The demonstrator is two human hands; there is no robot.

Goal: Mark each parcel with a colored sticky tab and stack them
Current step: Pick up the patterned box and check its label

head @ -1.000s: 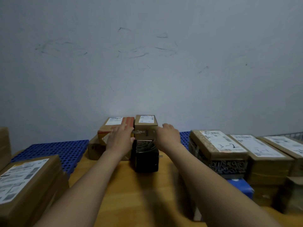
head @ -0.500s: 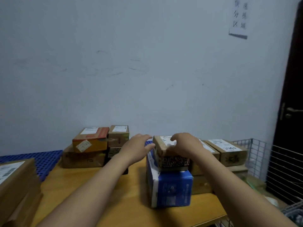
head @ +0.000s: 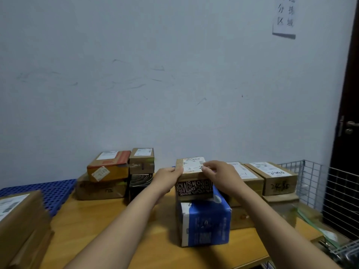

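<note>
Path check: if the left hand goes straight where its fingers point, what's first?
The brown cardboard parcel with the white label, atop the blue-and-white box; the left hand seems to hold its left edge.

Wall (head: 136, 84): pale grey, scuffed, facing me.
Notice (head: 284, 16): paper, high to my right.
Door (head: 349, 94): dark, far right, metal handle (head: 351, 124).
Table (head: 101, 220): yellowish wood, before me.

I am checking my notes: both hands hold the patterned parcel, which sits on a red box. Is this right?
Not quite. The head view shows that the box under the parcel is blue and white, not red. The left hand and right hand do hold the parcel.
</note>
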